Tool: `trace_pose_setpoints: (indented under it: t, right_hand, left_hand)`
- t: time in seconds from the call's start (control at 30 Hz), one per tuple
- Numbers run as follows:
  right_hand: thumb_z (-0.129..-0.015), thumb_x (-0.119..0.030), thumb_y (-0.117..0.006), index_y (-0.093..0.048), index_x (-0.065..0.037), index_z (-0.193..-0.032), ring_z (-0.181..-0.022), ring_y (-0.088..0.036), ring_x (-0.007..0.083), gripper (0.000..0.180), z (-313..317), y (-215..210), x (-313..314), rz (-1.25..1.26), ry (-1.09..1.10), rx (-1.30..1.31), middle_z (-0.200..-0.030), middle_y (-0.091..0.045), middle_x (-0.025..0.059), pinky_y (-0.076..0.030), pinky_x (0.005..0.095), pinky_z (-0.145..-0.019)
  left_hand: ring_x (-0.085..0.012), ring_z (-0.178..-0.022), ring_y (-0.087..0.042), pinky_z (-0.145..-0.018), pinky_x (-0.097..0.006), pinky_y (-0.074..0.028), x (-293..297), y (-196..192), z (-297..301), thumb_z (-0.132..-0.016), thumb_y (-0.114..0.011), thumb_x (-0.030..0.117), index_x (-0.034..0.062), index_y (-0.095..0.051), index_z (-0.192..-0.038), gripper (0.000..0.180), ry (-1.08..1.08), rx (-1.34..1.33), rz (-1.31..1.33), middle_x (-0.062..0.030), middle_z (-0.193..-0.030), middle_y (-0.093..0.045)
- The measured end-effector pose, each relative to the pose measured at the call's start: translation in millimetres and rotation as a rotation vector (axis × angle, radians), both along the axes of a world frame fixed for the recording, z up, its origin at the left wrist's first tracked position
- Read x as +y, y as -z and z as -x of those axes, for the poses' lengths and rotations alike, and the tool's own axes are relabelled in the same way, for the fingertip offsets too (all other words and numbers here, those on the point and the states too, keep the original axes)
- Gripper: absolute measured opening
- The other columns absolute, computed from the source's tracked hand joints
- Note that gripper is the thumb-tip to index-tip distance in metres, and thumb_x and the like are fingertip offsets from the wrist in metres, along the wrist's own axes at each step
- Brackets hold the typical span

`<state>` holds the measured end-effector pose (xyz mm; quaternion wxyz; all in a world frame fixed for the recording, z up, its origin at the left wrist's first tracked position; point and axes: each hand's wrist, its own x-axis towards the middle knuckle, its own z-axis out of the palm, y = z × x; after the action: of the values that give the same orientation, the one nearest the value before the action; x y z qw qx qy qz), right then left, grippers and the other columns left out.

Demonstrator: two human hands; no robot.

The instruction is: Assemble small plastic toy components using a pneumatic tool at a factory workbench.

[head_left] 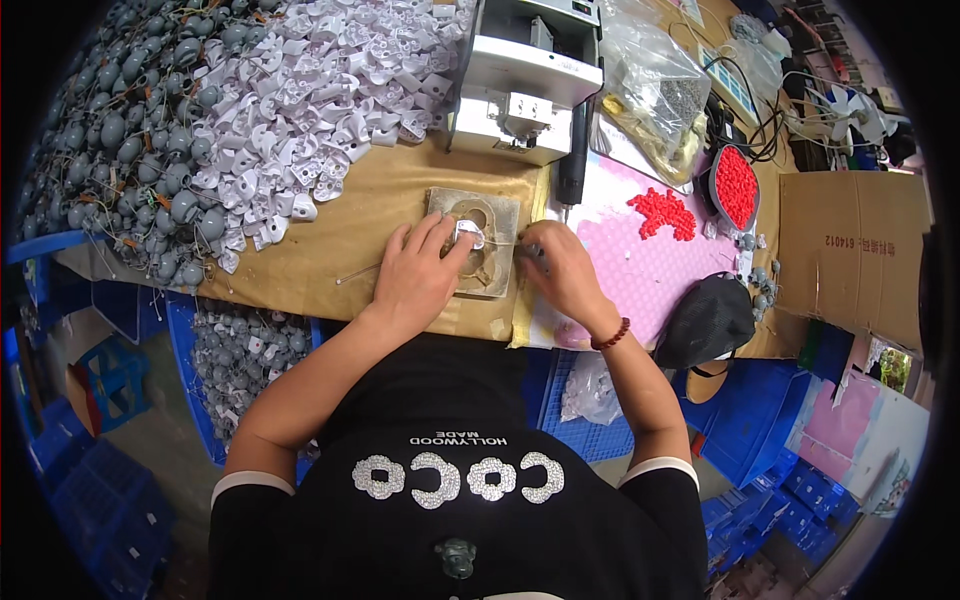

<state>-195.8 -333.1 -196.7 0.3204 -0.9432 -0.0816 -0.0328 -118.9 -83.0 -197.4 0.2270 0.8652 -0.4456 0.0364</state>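
My left hand [415,270] reaches over a square metal fixture block [497,270] with round hollows in it. Its fingertips hold a small white plastic part [470,235] down in the upper hollow. Just right of the block, my right hand [565,268] is closed around a small grey rounded part [537,256], most of which the fingers hide. Between the white part and my right hand runs a thin pale wire or cord [503,243]. A dark pen-shaped electric screwdriver [571,170] stands tip-down just above my right hand.
White plastic parts [300,110] and grey rounded parts [130,140] lie heaped at the far left. A grey-white machine [520,95] stands behind the block. Red pieces [663,214], a tray of red pieces [735,185], a black cloth item [708,320] and a cardboard box [855,250] are right.
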Motion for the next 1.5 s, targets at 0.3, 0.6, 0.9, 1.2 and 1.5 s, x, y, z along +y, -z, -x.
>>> trace_pose_setpoints:
  t: [0.3, 0.6, 0.9, 1.2, 1.5]
  right_hand:
    - [-0.090, 0.006, -0.069, -0.056, -0.002, -0.122, -0.097, -0.067, 0.0160, 0.035, -38.0, -12.8, 29.0, -1.509, 0.334, 0.276, -0.113, -0.061, 0.0089, -0.058, 0.0303, -0.082]
    - [-0.085, -0.003, -0.077, -0.061, -0.002, -0.122, -0.083, -0.068, 0.0151, 0.041, -55.6, -37.2, 39.8, -0.491, 0.076, 0.412, -0.095, -0.070, 0.0082, -0.056, 0.0306, -0.075]
    - [-0.082, -0.013, -0.079, -0.062, -0.006, -0.122, -0.092, -0.067, 0.0348, 0.044, -59.0, -40.1, 49.4, -0.147, 0.138, 0.219, -0.104, -0.064, 0.0160, -0.054, 0.0415, -0.079]
    - [-0.087, -0.008, -0.072, -0.059, -0.005, -0.128, -0.079, -0.062, 0.0265, 0.043, -62.8, -11.6, 6.3, -0.280, 0.416, -0.230, -0.103, -0.063, 0.0111, -0.053, 0.0368, -0.072]
    - [-0.085, -0.021, -0.074, -0.053, 0.006, -0.131, -0.088, -0.070, 0.0313, 0.058, -125.0, 25.3, -66.7, -0.204, 0.740, -0.026, -0.101, -0.071, 0.0224, -0.055, 0.0392, -0.081]
  left_hand:
    - [-0.0344, -0.129, -0.052, -0.102, -0.046, -0.045, 2.3, -1.8, -1.3, -0.076, -0.071, 0.004, 0.0081, -0.063, -0.126, 0.051, 0.014, 0.047, 0.015, -0.0162, -0.130, -0.057]
    - [-0.0355, -0.126, -0.055, -0.100, -0.046, -0.047, 7.2, -5.6, -10.9, -0.078, -0.072, 0.006, 0.0070, -0.068, -0.114, 0.036, 0.062, 0.122, 0.082, -0.0164, -0.127, -0.060]
    - [-0.0322, -0.114, -0.059, -0.093, -0.046, -0.049, -2.0, -3.0, -15.8, -0.080, -0.072, 0.008, 0.0070, -0.066, -0.114, 0.034, 0.004, 0.143, 0.096, -0.0120, -0.116, -0.061]
    - [-0.0280, -0.107, -0.058, -0.087, -0.042, -0.048, -19.3, -10.3, -20.2, -0.082, -0.073, 0.011, 0.0108, -0.062, -0.120, 0.040, -0.029, 0.124, 0.069, -0.0062, -0.107, -0.061]
    - [-0.0272, -0.099, -0.058, -0.083, -0.040, -0.049, -23.5, -4.4, -21.7, -0.081, -0.073, 0.009, 0.0110, -0.062, -0.116, 0.037, -0.033, 0.086, 0.116, -0.0062, -0.101, -0.059]
